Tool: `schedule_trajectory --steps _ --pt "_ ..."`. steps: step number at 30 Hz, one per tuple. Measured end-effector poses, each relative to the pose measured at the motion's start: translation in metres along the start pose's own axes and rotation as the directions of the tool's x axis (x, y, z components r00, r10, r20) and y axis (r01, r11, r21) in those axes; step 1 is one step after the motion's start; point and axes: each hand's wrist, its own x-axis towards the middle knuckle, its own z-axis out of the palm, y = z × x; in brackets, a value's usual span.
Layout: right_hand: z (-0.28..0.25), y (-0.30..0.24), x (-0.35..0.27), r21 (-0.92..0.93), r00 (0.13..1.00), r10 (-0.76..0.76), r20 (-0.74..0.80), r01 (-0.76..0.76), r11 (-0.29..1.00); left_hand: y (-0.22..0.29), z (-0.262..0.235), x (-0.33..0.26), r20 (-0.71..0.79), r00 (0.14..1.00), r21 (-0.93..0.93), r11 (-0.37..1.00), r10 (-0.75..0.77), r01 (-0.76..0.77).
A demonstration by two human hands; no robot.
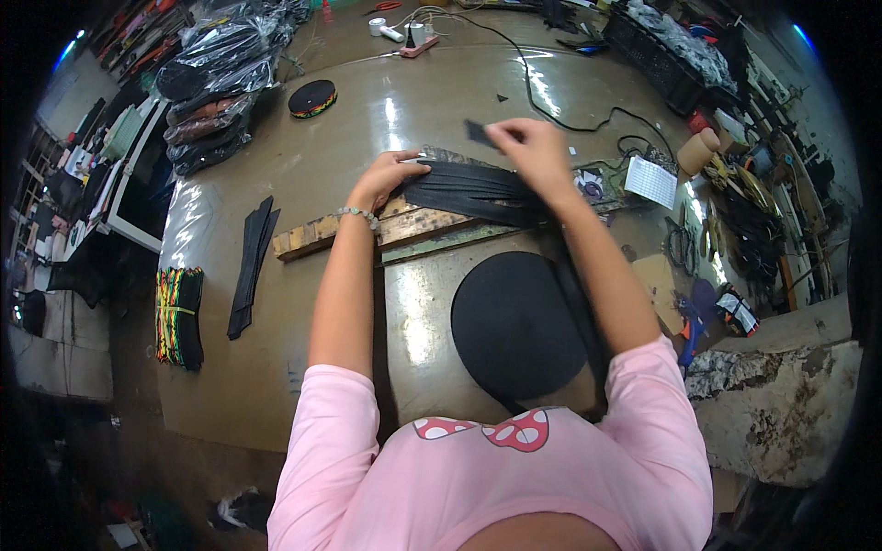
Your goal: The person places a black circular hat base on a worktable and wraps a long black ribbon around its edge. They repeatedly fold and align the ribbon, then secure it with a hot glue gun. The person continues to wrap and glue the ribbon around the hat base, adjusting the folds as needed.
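Observation:
A bundle of flat black straps (pixel 473 191) lies in layers across a worn wooden board (pixel 308 237) on the table. My left hand (pixel 388 179) grips the left end of the bundle, its fingers closed at the edge. Above the bundle's right half, my right hand (pixel 535 158) pinches a short dark piece of strap (pixel 478 134), slightly blurred by motion. A large coiled roll of black webbing (pixel 514 321) lies flat between my arms, close to my body. Part of its right side is hidden by a dark strip running beneath my right forearm.
To the left are a loose pile of black strips (pixel 250 266) and a tied bundle of multicoloured straps (pixel 179 317). Farther back sit plastic-wrapped goods (pixel 216 87), a small patterned roll (pixel 313 98) and a power strip (pixel 419 46) with a cable. Scissors (pixel 682 246) and paper (pixel 651 182) lie right.

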Motion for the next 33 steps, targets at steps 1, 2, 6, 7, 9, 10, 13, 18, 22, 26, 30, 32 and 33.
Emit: schedule_trajectory --steps 1,2,6,7,9,10,13,18,22,26,30,32,33 --pt "0.023 -0.003 0.008 -0.033 0.999 0.022 0.025 -0.022 0.999 0.000 -0.001 -0.002 0.028 1.000 -0.005 1.000 0.001 -0.001" --pt "0.044 -0.003 0.015 -0.045 0.999 -0.024 0.044 0.026 0.999 0.000 -0.001 -0.002 0.021 1.000 -0.005 1.000 -0.017 0.017" --pt "0.089 0.020 0.024 -0.164 0.971 0.151 0.184 -0.121 0.979 0.006 0.002 -0.006 -0.042 0.999 0.008 1.000 0.009 -0.009" --pt "0.093 0.027 0.024 -0.175 0.969 0.162 0.188 -0.129 0.976 0.007 0.003 -0.006 -0.052 0.999 0.009 1.000 -0.005 0.005" --pt "0.100 0.034 0.024 -0.184 0.965 0.179 0.192 -0.143 0.972 0.008 0.006 -0.006 -0.086 0.996 -0.017 1.000 -0.019 0.017" --pt "0.101 0.034 0.024 -0.182 0.964 0.188 0.189 -0.153 0.971 0.007 0.007 -0.005 -0.107 0.994 -0.040 0.999 -0.019 0.015" --pt "0.088 0.023 0.028 -0.232 0.950 0.197 0.242 -0.140 0.962 0.000 0.013 0.002 -0.203 0.979 0.072 0.997 0.021 -0.007" --pt "-0.021 0.011 0.028 -0.288 0.898 0.188 0.398 -0.072 0.955 -0.011 0.011 0.016 -0.221 0.975 0.095 0.995 -0.008 0.029" --pt "-0.113 0.034 -0.007 -0.142 0.847 0.408 0.341 -0.383 0.913 -0.013 0.012 0.016 -0.229 0.973 0.129 0.992 0.039 -0.010" --pt "-0.100 0.075 -0.048 -0.065 0.764 0.549 0.339 -0.563 0.824 -0.010 0.014 0.012 -0.239 0.970 0.137 0.991 0.039 -0.006" --pt "-0.085 0.111 -0.064 0.083 0.705 0.591 0.392 -0.667 0.741 -0.010 0.011 0.013 -0.220 0.975 0.148 0.989 0.022 0.012" --pt "-0.085 0.119 -0.067 0.022 0.723 0.591 0.357 -0.639 0.769 -0.013 0.010 0.016 -0.233 0.972 0.152 0.988 0.039 -0.003" --pt "-0.089 0.118 -0.067 -0.053 0.743 0.583 0.330 -0.602 0.797 -0.013 0.010 0.017 -0.244 0.968 0.163 0.986 0.062 -0.022"
